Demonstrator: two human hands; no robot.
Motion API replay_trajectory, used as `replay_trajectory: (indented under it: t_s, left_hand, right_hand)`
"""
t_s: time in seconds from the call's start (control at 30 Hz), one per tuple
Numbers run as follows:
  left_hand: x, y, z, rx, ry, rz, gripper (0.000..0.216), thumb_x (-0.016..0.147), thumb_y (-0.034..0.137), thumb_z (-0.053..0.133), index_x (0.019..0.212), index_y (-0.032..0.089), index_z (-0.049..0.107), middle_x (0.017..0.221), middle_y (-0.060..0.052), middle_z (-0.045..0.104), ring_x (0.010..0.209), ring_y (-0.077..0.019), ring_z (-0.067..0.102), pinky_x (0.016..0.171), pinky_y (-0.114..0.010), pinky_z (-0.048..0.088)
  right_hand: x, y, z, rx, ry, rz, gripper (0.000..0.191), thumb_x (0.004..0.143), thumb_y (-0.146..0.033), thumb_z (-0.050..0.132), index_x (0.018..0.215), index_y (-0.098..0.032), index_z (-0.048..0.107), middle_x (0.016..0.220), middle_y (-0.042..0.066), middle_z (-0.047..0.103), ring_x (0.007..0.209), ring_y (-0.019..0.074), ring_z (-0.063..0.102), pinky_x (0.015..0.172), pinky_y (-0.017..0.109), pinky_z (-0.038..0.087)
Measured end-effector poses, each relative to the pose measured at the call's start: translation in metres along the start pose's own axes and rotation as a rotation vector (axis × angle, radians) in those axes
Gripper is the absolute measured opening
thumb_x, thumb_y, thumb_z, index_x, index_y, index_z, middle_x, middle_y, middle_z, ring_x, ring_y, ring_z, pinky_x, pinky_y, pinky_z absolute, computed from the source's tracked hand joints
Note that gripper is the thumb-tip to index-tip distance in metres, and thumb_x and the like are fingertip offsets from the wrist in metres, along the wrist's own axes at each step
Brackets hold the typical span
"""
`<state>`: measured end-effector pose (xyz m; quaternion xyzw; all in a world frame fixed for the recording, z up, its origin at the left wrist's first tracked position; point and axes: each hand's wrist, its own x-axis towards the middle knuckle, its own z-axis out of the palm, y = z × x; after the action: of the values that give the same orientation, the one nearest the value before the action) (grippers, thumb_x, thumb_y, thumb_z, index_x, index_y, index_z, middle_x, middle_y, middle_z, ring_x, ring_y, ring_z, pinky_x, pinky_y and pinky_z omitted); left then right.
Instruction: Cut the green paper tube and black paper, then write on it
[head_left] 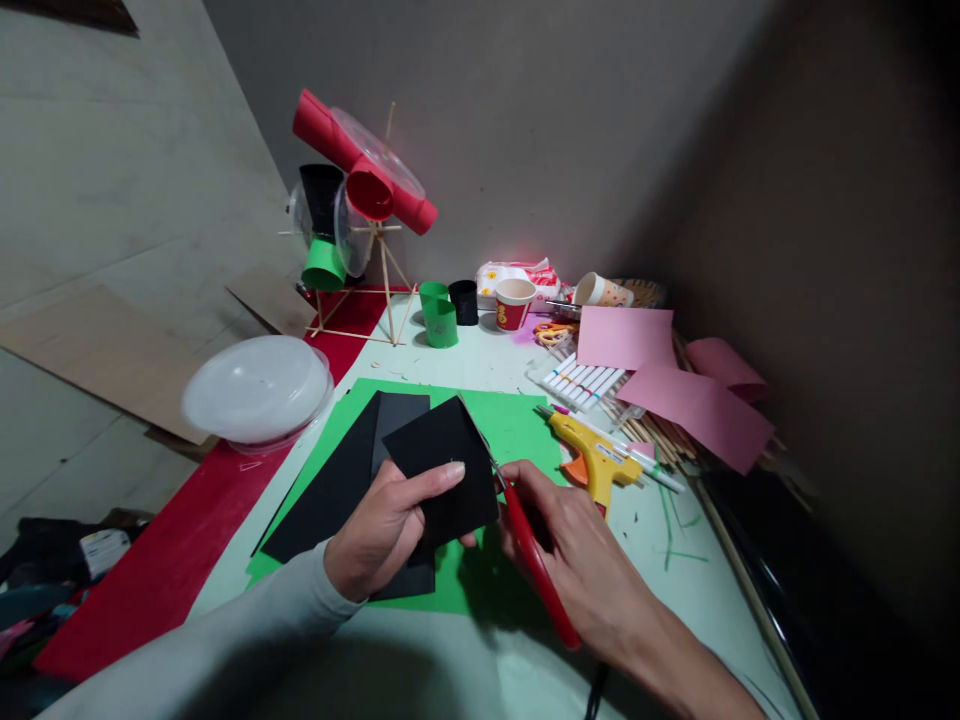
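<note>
My left hand (390,520) is closed on a black piece of paper (439,440), its thumb lying flat on top. In my right hand (574,540) is a pair of scissors with red handles (534,560). The scissor blades lie along the right edge of the held piece; whether they are cutting into it I cannot tell. Under both hands are green sheets (495,585), with larger black sheets (330,500) on top of them to the left.
A yellow glue gun (600,455) lies right of my right hand, near markers (581,378) and pink sheets (697,410). A stick stand with red tubes (326,130), small green cups (440,323) and a paper cup (514,304) stand behind. Plastic lids (255,385) sit left.
</note>
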<state>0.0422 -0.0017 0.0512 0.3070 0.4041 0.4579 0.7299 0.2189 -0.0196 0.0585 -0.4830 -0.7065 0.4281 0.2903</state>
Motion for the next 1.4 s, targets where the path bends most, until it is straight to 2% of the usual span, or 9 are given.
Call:
replay_trajectory:
  t_s: [0.17, 0.47, 0.63, 0.77, 0.83, 0.9, 1.03, 1.2, 1.4]
  left_hand:
    - [0.000, 0.001, 0.001, -0.025, -0.007, -0.021, 0.011, 0.076, 0.022, 0.082, 0.077, 0.013, 0.076, 0.067, -0.004, 0.071, 0.059, -0.0164, 0.066, 0.041, -0.023, 0.055]
    - [0.001, 0.001, -0.001, -0.005, -0.005, -0.042, 0.014, 0.075, 0.023, 0.081, 0.076, 0.009, 0.077, 0.064, -0.005, 0.071, 0.056, -0.0154, 0.065, 0.040, -0.022, 0.054]
    - [0.003, 0.001, -0.002, 0.003, -0.005, -0.051, 0.012, 0.075, 0.019, 0.080, 0.082, 0.010, 0.076, 0.070, -0.004, 0.072, 0.055, -0.0134, 0.062, 0.039, -0.021, 0.052]
    - [0.005, 0.001, -0.004, 0.035, 0.054, -0.105, 0.015, 0.071, 0.018, 0.082, 0.080, 0.009, 0.072, 0.071, -0.005, 0.070, 0.056, -0.0148, 0.063, 0.037, -0.022, 0.051]
    - [0.005, 0.003, -0.005, 0.058, 0.072, -0.128, 0.016, 0.071, 0.018, 0.082, 0.077, 0.010, 0.070, 0.070, -0.004, 0.069, 0.057, -0.0150, 0.062, 0.038, -0.023, 0.052]
    - [0.004, 0.006, -0.006, 0.102, 0.072, -0.157, 0.016, 0.073, 0.020, 0.081, 0.080, 0.011, 0.070, 0.074, -0.005, 0.070, 0.059, -0.0156, 0.064, 0.038, -0.023, 0.052]
    - [-0.001, 0.016, -0.006, 0.224, -0.021, -0.187, 0.023, 0.076, 0.021, 0.080, 0.096, 0.016, 0.070, 0.076, -0.002, 0.070, 0.057, -0.0150, 0.063, 0.035, -0.021, 0.052]
    - [-0.007, 0.023, -0.006, 0.370, -0.146, -0.200, 0.044, 0.075, 0.027, 0.083, 0.116, 0.022, 0.068, 0.079, -0.003, 0.071, 0.055, -0.0182, 0.065, 0.034, -0.022, 0.051]
    - [-0.007, 0.022, -0.007, 0.496, -0.200, -0.134, 0.057, 0.074, 0.025, 0.083, 0.128, 0.027, 0.066, 0.098, -0.008, 0.075, 0.062, -0.0198, 0.069, 0.042, -0.021, 0.052]
  right_hand:
    - [-0.001, -0.001, -0.001, -0.023, 0.001, 0.017, 0.006, 0.090, -0.023, 0.045, 0.085, -0.023, 0.048, 0.059, -0.003, 0.054, 0.053, 0.0156, 0.053, 0.052, 0.026, 0.034]
    - [0.000, 0.002, 0.001, -0.122, 0.004, 0.016, 0.008, 0.090, -0.024, 0.042, 0.082, -0.023, 0.045, 0.058, -0.003, 0.048, 0.050, 0.0139, 0.039, 0.053, 0.028, 0.028]
    - [0.001, 0.004, 0.001, -0.125, 0.027, -0.012, 0.012, 0.090, -0.025, 0.045, 0.078, -0.024, 0.042, 0.058, -0.003, 0.049, 0.050, 0.0139, 0.038, 0.053, 0.028, 0.028]
    - [0.006, 0.011, -0.001, -0.109, 0.066, -0.023, 0.018, 0.091, -0.030, 0.047, 0.074, -0.024, 0.043, 0.056, -0.003, 0.048, 0.048, 0.0137, 0.040, 0.052, 0.028, 0.030]
    - [0.010, 0.019, -0.004, -0.056, 0.143, -0.007, 0.023, 0.092, -0.035, 0.052, 0.073, -0.024, 0.045, 0.056, -0.003, 0.048, 0.047, 0.0136, 0.044, 0.049, 0.027, 0.034]
    - [0.015, 0.027, -0.007, 0.119, 0.188, 0.081, 0.029, 0.094, -0.045, 0.054, 0.075, -0.024, 0.049, 0.058, -0.003, 0.052, 0.044, 0.0128, 0.048, 0.043, 0.025, 0.037]
    - [0.022, 0.036, -0.014, 0.527, 0.117, 0.248, 0.039, 0.090, -0.061, 0.059, 0.087, -0.022, 0.056, 0.064, -0.003, 0.061, 0.038, 0.0099, 0.051, 0.031, 0.020, 0.039]
    - [0.021, 0.025, -0.020, 0.594, 0.152, 0.101, 0.043, 0.080, -0.055, 0.074, 0.096, -0.021, 0.055, 0.077, -0.001, 0.069, 0.050, 0.0124, 0.065, 0.034, 0.017, 0.044]
    - [0.015, 0.014, -0.017, 0.558, 0.165, 0.055, 0.040, 0.075, -0.040, 0.080, 0.101, -0.022, 0.055, 0.078, -0.005, 0.066, 0.041, 0.0086, 0.057, 0.037, 0.020, 0.046]
